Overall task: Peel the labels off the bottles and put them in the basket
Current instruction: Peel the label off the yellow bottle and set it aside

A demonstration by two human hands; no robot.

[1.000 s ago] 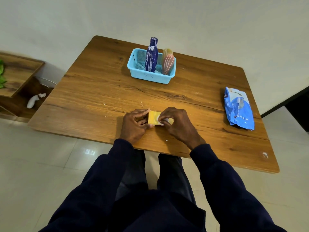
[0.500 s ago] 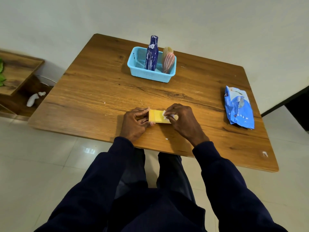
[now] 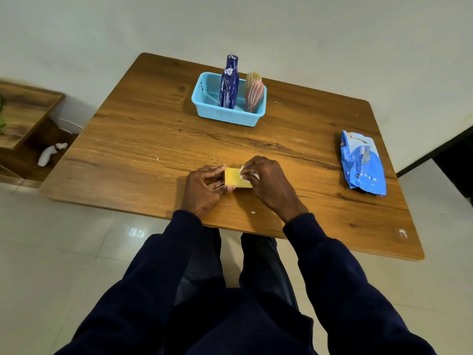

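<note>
Head view: left hand [image 3: 201, 187] tight around yellow bottle [image 3: 233, 178], right hand [image 3: 271, 183] in pinch on unreadable white label [image 3: 242, 172].

A home room is suggested by the wooden desk [image 3: 153, 139], glossy tiled floor [image 3: 64, 252], and low wooden shelf [image 3: 28, 111] at nine o'clock.
</note>
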